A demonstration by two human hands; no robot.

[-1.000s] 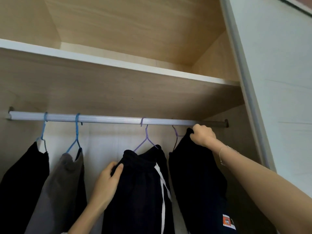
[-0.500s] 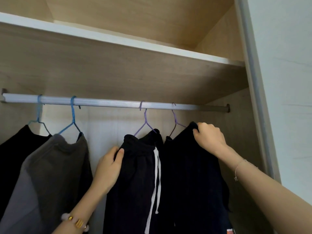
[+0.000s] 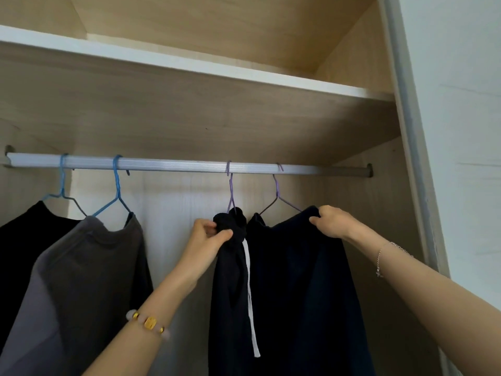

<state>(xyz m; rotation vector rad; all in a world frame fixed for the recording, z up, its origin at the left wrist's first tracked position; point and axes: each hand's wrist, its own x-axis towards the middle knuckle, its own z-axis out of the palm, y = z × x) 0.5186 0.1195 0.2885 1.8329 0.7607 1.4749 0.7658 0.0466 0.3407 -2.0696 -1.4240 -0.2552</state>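
Observation:
Inside a wardrobe a silver rail (image 3: 176, 164) carries several hangers. On a purple hanger (image 3: 230, 187) hang black trousers with a white drawstring (image 3: 233, 280); my left hand (image 3: 207, 241) grips their bunched waistband just under the hook. To the right, a dark navy garment (image 3: 303, 280) hangs on a second purple hanger (image 3: 279, 196). My right hand (image 3: 332, 222) pinches the top right edge of that garment.
Left on the rail, a grey garment (image 3: 81, 280) hangs on a blue hanger (image 3: 117, 191) and a black garment (image 3: 21, 240) on another. A wooden shelf (image 3: 189, 66) runs above. The wardrobe's right side panel (image 3: 379, 213) and a white door edge (image 3: 412, 158) stand close.
My left hand went from resting flat on the trousers' left side to gripping the waistband bunched up at the hanger. My right hand slid slightly down and right along the navy garment.

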